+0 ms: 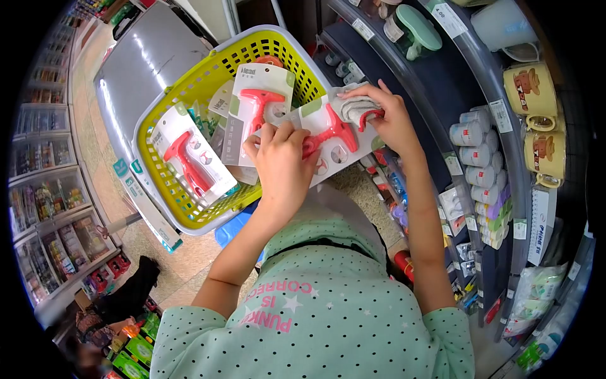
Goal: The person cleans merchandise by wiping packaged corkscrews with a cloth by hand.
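My left hand [284, 158] is closed, its fingers pinching a carded pack with a red T-shaped tool [338, 129] over the right side of the yellow basket. My right hand [392, 120] grips a folded grey cloth with a red edge [360, 108] and presses it against the upper end of that pack. Inside the yellow-green basket [189, 82] lie a second carded red T-shaped tool [260, 101] at the middle and a third carded red tool [188, 161] to the left. Some contents beneath them are partly hidden.
Curved shelves on the right carry cream mugs [531, 88], rolled white packs [476, 155] and a green-lidded item [416, 30]. Behind the basket is a grey surface [142, 63]. A long white-and-teal box [148, 205] stands by the basket's left side. Stocked shelves [50, 196] line the far left.
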`<state>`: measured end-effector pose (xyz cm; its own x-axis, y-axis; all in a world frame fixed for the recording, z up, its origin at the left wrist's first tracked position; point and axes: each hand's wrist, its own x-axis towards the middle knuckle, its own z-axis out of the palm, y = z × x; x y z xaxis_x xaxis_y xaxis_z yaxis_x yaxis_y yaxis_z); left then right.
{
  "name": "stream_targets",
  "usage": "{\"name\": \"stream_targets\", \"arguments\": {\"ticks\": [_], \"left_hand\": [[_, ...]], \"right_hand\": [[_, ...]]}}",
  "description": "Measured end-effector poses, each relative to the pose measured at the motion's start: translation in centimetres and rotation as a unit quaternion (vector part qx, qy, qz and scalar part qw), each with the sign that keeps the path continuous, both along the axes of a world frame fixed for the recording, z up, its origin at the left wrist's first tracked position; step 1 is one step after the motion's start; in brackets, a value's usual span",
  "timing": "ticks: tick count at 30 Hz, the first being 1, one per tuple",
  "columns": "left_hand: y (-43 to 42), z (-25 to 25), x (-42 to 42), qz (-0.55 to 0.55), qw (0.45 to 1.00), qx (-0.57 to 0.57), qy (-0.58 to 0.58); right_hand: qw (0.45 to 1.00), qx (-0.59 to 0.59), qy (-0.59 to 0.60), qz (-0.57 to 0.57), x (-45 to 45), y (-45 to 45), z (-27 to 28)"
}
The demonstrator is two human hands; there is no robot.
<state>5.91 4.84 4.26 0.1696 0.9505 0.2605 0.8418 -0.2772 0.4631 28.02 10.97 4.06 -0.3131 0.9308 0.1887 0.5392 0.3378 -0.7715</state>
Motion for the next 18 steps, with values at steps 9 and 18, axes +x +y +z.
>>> {"name": "stream_targets", "arguments": {"ticks": [9,18], "left_hand": [[0.4,0.0,-0.2,-0.004,1.0,-0.023,-0.022],[0.7,0.2,-0.3,-0.01,1.0,-0.026,-0.007]], "right_hand": [[0.999,-0.024,0.013,-0.026,1.1,-1.1,-0.1],[0.998,-0.044,0.006,-0.039,2.2,-3.0,-0.3]]}}
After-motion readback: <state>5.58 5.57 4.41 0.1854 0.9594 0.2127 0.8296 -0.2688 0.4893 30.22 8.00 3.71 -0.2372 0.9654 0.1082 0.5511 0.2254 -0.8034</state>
